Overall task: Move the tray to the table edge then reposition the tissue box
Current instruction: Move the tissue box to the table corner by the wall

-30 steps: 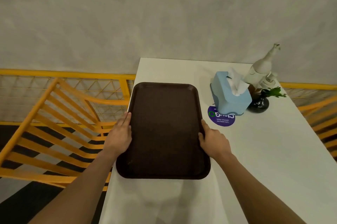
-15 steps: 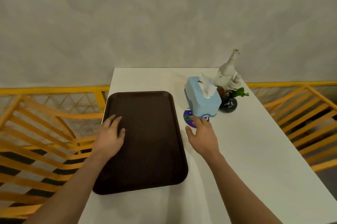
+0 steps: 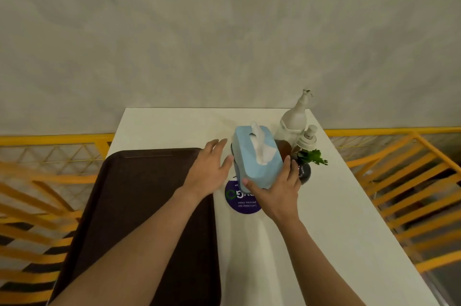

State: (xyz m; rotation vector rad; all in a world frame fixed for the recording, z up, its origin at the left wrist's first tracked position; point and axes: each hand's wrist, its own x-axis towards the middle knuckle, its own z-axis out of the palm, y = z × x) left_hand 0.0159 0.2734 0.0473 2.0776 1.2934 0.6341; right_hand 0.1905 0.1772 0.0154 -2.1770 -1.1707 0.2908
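Table — left hand splayed beside tissue box, right hand gripping.

Soft even indoor light, faint shadows on the table, wide-angle bending at edges, slight overall blur

A dark brown tray lies flat along the left edge of a white table. To its right stands a light blue tissue box with a white tissue sticking up from its top. The right hand holds the box's near end, thumb on the left face and fingers along the right. The left hand hovers over the tray's far right corner, fingers spread, thumb just beside the box. A round purple sticker shows under the box's near end. Right of the box stand a white pump bottle, a smaller bottle and a black vase with a green sprig.
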